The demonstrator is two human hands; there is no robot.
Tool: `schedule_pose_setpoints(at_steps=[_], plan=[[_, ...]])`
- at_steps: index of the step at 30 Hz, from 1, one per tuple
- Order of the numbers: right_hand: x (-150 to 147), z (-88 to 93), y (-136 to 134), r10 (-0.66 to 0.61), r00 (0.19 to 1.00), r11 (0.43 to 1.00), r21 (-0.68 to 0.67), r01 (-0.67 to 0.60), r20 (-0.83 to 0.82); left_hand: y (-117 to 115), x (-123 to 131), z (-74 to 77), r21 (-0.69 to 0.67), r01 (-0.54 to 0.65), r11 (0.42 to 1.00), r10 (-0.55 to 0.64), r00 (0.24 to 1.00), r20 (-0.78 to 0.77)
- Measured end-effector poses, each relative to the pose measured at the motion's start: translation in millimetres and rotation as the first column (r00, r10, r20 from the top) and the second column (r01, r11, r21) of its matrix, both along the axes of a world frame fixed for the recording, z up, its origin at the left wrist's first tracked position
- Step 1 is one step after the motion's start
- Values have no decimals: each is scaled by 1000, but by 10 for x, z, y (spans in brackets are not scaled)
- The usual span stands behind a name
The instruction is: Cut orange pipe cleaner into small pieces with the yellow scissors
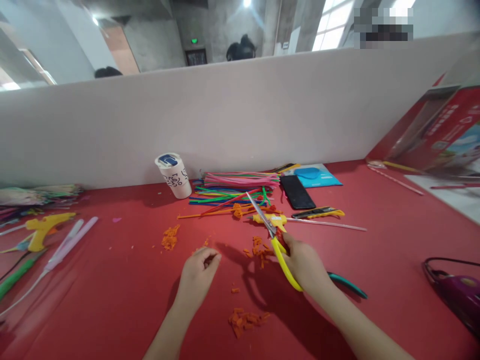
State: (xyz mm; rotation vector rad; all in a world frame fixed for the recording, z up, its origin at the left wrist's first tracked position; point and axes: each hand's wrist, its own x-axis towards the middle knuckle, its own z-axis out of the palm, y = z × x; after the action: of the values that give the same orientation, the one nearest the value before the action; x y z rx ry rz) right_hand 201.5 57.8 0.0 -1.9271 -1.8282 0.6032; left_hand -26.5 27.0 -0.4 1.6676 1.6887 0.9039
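The right hand (304, 264), just right of the frame's centre, is closed around the yellow handles of the scissors (273, 236). Their blades slant up and to the left, and the tip ends over the near edge of a bundle of pipe cleaners (236, 186). The left hand (198, 274), at lower centre-left, hangs low over the red table (112, 300) with its knuckles up. Its fingers are curled in and the fingertips press against the thumb. It may be pinching a small orange bit, but that is too small to tell.

Orange scraps (258, 250) lie scattered between the two hands. A thicker heap sits at the bottom centre, and another lies above and to the left of the left hand.

Behind the scissors lies a yellow glue gun (267, 218), with a clear glue stick (326, 225) running off to its right. Above those are a yellow and black utility knife (318, 213) and a dark phone (297, 191), with a blue pad (315, 175) further back. A white paper cup (174, 175) stands left of the pipe cleaners, against the pale partition (225, 110).

Teal pliers handles (347, 284) show just right of the right wrist. A purple device (461, 295) sits at the lower right edge, and a red box (442, 125) leans at the upper right. At the left edge lies a second glue gun (45, 227) among pale sticks.
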Motion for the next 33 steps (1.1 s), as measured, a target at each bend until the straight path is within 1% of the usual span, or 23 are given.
schedule_pose_setpoints(at_steps=[2,5,7,8,10,12,13,14,17,19,22,24,26,27,28,30,31,33], plan=[[44,15,-21,1,1000,1000,9,-2,31,6,-14,-25,58,14,998,-8,995,-101],[89,36,-49,5,998,1000,13,-6,57,19,-27,-52,150,16,989,21,971,-239],[95,40,-60,12,997,1000,11,-13,72,22,-30,-57,193,26,981,29,961,-276],[90,38,-66,18,997,1000,10,-19,78,17,-27,-52,188,56,981,-2,961,-275],[70,30,-78,33,995,999,7,-34,90,-11,-3,-27,109,183,977,-151,956,-250],[45,21,-94,48,994,999,6,-49,97,-59,44,9,-7,342,940,-335,916,-222],[33,18,-104,54,994,998,7,-55,98,-85,71,25,-40,393,919,-391,893,-224],[23,14,-113,60,994,998,7,-61,96,-109,99,37,-57,422,905,-423,875,-237],[5,6,-136,75,994,997,10,-76,75,-150,159,30,-71,450,890,-450,844,-292],[-4,-1,-147,84,995,996,12,-85,49,-150,174,-3,-87,443,892,-446,836,-318],[-37,-9,-172,110,994,994,17,-110,-18,-134,183,-51,-96,399,912,-408,858,-312],[-87,-6,-212,143,986,990,15,-143,-88,-129,204,-59,-81,347,934,-357,906,-229],[-164,5,-274,197,963,980,-4,-201,-186,-135,244,-44,-57,286,957,-289,955,-61],[-210,13,-309,233,940,969,-18,-245,-248,-142,270,-30,-54,261,964,-258,965,51],[-257,20,-344,264,912,957,-36,-289,-313,-151,297,-15,-69,252,965,-237,956,173],[-342,33,-405,293,856,936,-56,-348,-426,-170,347,15,-140,263,954,-185,892,413],[-375,37,-427,296,831,929,-59,-365,-472,-180,366,27,-186,275,943,-146,848,510],[-416,39,-453,294,794,923,-57,-381,-532,-194,387,42,-270,294,917,-58,767,639]])
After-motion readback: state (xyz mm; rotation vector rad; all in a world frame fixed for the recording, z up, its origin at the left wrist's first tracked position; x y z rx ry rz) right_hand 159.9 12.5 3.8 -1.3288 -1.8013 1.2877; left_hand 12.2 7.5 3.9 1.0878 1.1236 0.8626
